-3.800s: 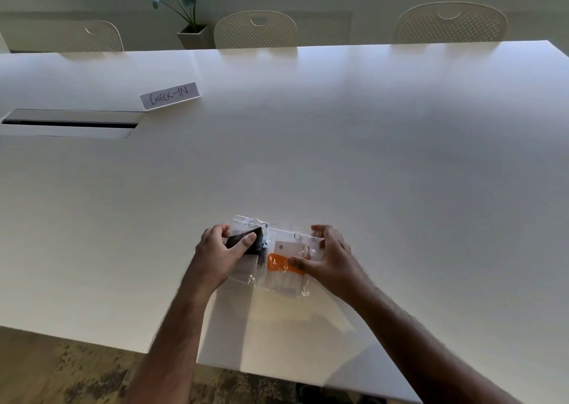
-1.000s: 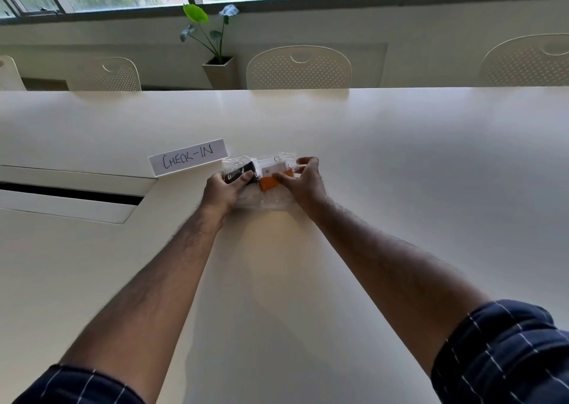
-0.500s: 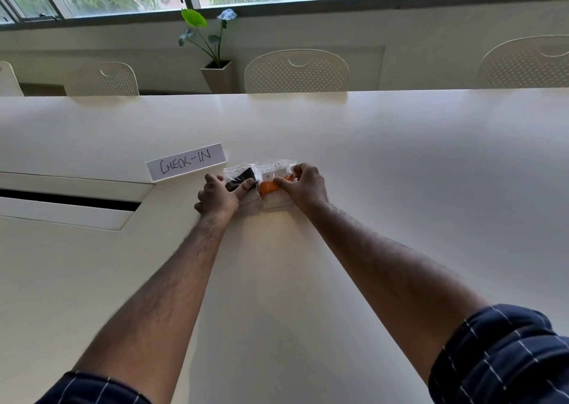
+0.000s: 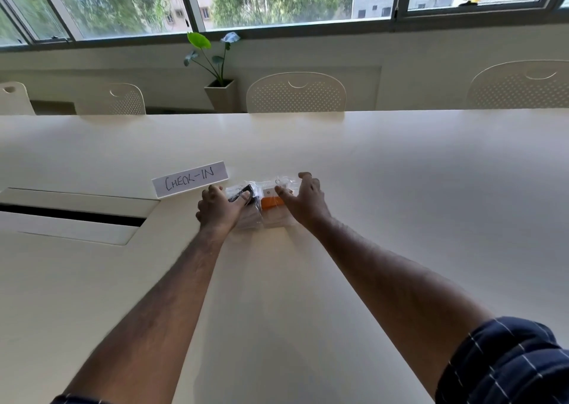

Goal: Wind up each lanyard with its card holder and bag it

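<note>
Left hand (image 4: pixel 219 209) rests w/ thumb pressed on top of the left bag (image 4: pixel 243 206), which holds a black lanyard (image 4: pixel 241 195); other fingers curl on the bench (image 4: pixel 400 188) beside it, so it's pinning the bag down, not lifting. Right hand (image 4: pixel 303 202) is spread, thumb tip touching the right bag (image 4: pixel 275 211) near the orange lanyard (image 4: pixel 271 202) and white card holder (image 4: pixel 268 192); remaining fingers arch over the bag's far edge, nothing gripped, prob. letting go or nudging it square. Both bags lie flat, side by side & touching, approx. mid-bench, well in from the near edge, arms stretched right out to reach. They sit just right of a handwritten CHECK-IN sign (image 4: pixel 190 178), left bag nearly touching its corner; likely parked there as the pick-up spot for finished sets. Can't tell if bag tops are sealed. Left of the sign, a recessed cable slot (image 4: pixel 72 214) in the bench. Past the far edge: chairs (image 4: pixel 296 92), potted plant (image 4: pixel 219 65), windows. Both sets look wound & bagged, so task seems about done.
</note>
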The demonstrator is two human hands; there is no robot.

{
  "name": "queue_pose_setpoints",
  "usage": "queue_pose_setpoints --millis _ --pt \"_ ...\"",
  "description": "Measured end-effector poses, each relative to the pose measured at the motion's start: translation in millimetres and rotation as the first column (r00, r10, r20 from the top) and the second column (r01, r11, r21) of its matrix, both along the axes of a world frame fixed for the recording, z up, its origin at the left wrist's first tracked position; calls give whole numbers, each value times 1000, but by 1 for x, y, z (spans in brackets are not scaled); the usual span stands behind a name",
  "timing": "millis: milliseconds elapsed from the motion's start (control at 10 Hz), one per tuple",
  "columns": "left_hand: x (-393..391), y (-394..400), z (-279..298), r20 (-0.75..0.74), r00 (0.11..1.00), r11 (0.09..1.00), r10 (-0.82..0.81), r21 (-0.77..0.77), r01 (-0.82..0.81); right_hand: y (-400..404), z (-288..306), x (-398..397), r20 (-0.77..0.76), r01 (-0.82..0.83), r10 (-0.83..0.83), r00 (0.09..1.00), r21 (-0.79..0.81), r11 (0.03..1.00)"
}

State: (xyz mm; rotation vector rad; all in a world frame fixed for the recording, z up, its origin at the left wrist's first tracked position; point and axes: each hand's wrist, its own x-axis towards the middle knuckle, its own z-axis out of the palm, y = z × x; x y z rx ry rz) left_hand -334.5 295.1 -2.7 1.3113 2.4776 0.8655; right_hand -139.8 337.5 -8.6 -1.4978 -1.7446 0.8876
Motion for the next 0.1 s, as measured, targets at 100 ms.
queue_pose_setpoints --millis 100 --pt "5 -15 14 -107 992 996 -69 55 75 -18 5 9 168 -69 47 985 127 989"
